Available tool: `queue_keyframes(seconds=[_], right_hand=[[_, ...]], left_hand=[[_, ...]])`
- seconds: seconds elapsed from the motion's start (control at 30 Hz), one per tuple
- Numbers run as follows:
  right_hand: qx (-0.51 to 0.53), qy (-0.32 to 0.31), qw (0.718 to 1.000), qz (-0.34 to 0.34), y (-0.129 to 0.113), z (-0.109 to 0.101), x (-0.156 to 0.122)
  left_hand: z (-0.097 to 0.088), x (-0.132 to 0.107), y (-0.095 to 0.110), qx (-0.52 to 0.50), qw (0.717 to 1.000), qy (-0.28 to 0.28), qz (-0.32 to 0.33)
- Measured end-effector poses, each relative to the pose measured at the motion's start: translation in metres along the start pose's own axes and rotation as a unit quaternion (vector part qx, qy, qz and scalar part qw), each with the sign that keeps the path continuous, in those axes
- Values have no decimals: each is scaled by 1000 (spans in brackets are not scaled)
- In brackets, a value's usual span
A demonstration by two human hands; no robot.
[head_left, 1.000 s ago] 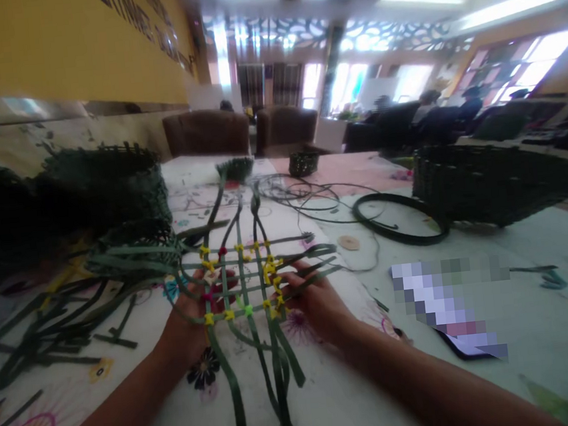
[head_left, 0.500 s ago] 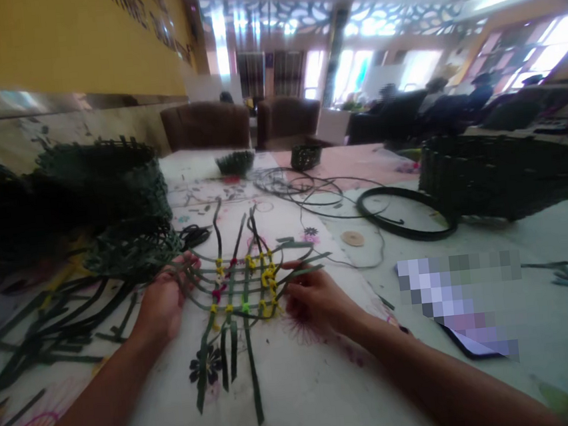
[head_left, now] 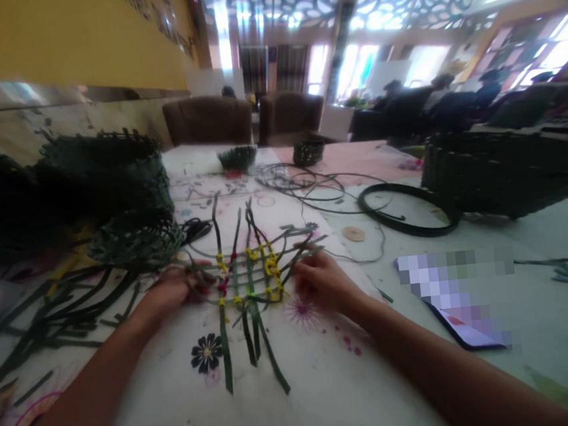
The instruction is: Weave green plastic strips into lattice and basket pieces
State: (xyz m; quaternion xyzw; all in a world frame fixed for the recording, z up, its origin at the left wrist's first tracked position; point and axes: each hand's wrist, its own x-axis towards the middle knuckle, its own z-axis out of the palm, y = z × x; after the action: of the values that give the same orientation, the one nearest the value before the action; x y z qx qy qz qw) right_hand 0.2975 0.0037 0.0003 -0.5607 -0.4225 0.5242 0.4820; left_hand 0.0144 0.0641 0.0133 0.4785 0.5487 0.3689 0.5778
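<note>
Between my hands is an open lattice of dark green strips [head_left: 242, 277], tied at several crossings with yellow, red and light green knots. Loose strip ends stick out on all its sides. My left hand [head_left: 180, 286] is closed on the strip ends at the left edge. At the right edge, my right hand [head_left: 318, 280] is closed with curled fingers around the strip ends there. The lattice is held just over the flowered white tablecloth [head_left: 182, 403]; I cannot tell whether it touches the cloth.
Dark green woven baskets [head_left: 110, 176] crowd the left, above loose strips [head_left: 87, 305]. A large basket [head_left: 501, 172], a coiled strip [head_left: 407, 211], a beige disc [head_left: 353, 234] and a phone [head_left: 453, 304] lie to the right. Small baskets [head_left: 237, 158] stand farther back; people sit in the background.
The lattice has shifted slightly right and turned, its near strip ends swinging. Both hands have moved right with it, the left one more clearly. The view has tilted a little.
</note>
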Motion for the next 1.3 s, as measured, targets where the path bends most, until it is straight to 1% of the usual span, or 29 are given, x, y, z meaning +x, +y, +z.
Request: queue_keyframes(seconds=[0.07, 0.13, 0.2, 0.27, 0.3, 0.33, 0.4, 0.43, 0.47, 0.5, 0.57, 0.63, 0.67, 0.73, 0.77, 0.8, 0.83, 0.87, 0.9, 0.93, 0.97, 1.0, 1.03, 1.07, 1.1, 1.13, 1.2, 1.27, 1.3], right_hand=[[51, -8, 997, -49, 1, 4, -1], [61, -23, 994, -93, 0, 7, -4], [28, -34, 990, -137, -1, 9, -9], [-53, -49, 980, -187, -2, 9, -13], [-117, -63, 968, -214, -3, 8, -15], [-189, -80, 948, -243, -3, 7, -17], [-321, -113, 892, -296, -2, 5, -17], [-365, -123, 868, -315, -2, 5, -17], [-388, -128, 852, -329, -2, 5, -17], [-395, -127, 844, -339, -2, 5, -16], [-392, -134, 841, -349, -2, 6, -17], [-395, -163, 831, -355, -2, 8, -19], [-406, -177, 822, -358, -2, 9, -21], [-439, -193, 797, -367, 0, 12, -25], [-457, -190, 786, -371, 1, 15, -27], [-474, -183, 776, -374, 3, 17, -29], [-489, -173, 769, -373, 5, 19, -31], [-500, -163, 765, -371, 6, 22, -33], [-507, -155, 764, -366, 7, 24, -35], [-511, -147, 766, -362, 8, 25, -36], [-511, -141, 768, -360, 9, 27, -38], [-507, -137, 771, -359, 9, 28, -39], [-500, -134, 775, -361, 9, 29, -40], [-492, -131, 779, -366, 10, 30, -41], [-482, -130, 781, -374, 10, 30, -41], [-472, -137, 781, -386, 10, 30, -41], [-449, -170, 772, -416, 9, 27, -39], [-429, -198, 766, -435, 8, 23, -34], [-425, -198, 767, -438, 7, 20, -32]], left_hand=[[5, -6, 6, -27, 1000, 8, -6], [10, -11, 12, -72, 997, 18, 23], [11, -12, 16, -115, 991, 21, 69], [5, -7, 15, -128, 986, 17, 103], [0, -3, 11, -124, 985, 12, 116], [-5, 2, 8, -110, 987, 4, 117], [-15, 10, 0, -73, 992, -16, 103], [-20, 12, -1, -60, 993, -11, 98], [-24, 13, -2, -48, 994, -3, 94], [-27, 13, 0, -40, 995, 5, 95], [-32, 9, 7, -39, 994, 19, 103], [-36, 2, 19, -42, 993, 24, 110], [-37, -3, 26, -34, 993, 31, 113], [-39, -18, 42, 40, 988, 65, 137], [-38, -27, 50, 109, 974, 103, 172], [-37, -38, 58, 220, 938, 150, 221], [-35, -50, 66, 323, 875, 225, 283], [-32, -61, 72, 385, 807, 284, 345], [-28, -71, 76, 420, 764, 290, 394], [-23, -79, 77, 444, 751, 235, 429], [-17, -85, 76, 466, 759, 133, 435], [-10, -87, 71, 483, 767, 23, 422], [-1, -87, 63, 500, 771, -69, 389], [8, -85, 54, 512, 766, -113, 373], [17, -81, 43, 518, 763, -114, 368], [26, -76, 32, 532, 759, -103, 362], [40, -64, 13, 563, 744, -96, 348], [45, -55, 3, 543, 746, -113, 368], [44, -51, 1, 529, 748, -126, 382]])
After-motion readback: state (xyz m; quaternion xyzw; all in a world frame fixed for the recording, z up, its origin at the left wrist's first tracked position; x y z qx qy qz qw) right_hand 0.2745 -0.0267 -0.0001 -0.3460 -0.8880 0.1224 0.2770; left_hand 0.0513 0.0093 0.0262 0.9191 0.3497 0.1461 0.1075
